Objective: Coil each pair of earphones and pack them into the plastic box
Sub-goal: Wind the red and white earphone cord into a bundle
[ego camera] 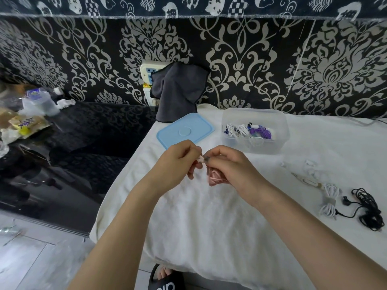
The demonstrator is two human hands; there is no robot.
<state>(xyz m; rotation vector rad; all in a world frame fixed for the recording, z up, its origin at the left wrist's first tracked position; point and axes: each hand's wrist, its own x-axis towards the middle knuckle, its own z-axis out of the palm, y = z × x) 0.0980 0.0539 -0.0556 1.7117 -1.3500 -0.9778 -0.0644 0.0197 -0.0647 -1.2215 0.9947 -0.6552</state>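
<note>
Tabletop: covered in a white fleecy cloth; everything for the task sits on it, with your two forearms reaching in from the near edge.
Plastic box: clear, lid off, standing at the far right of centre. You already have several coiled pairs inside, white and purple among them, so the job reads as partly done.
Lid: pale blue, lying flat just left of the box, apart from it.
Black earphones: a loose tangle at the right edge, not yet coiled.
White earphones: just left of the black ones, bunched but not packed; further white cable lies beyond them and is hard to make out against the cloth.
Pink earphones: the pair in work, held above the middle of the cloth, near side of the box. A small bundle of loops shows below your right palm.
Right hand: fingers curled round the pink bundle, thumb and forefinger pinching at the top of it.
Left hand: fingers curled, tips pinching a pale end piece, plug or bud, I cannot tell which, touching the right fingertips.
Step in hand: judged as finishing the coil, securing the free end of the pink cable.
Next move: keep your right grip closed so the loops do not spring, tuck the end, then carry the bundle far and right to the open box and lower it beside the pairs there.
</note>
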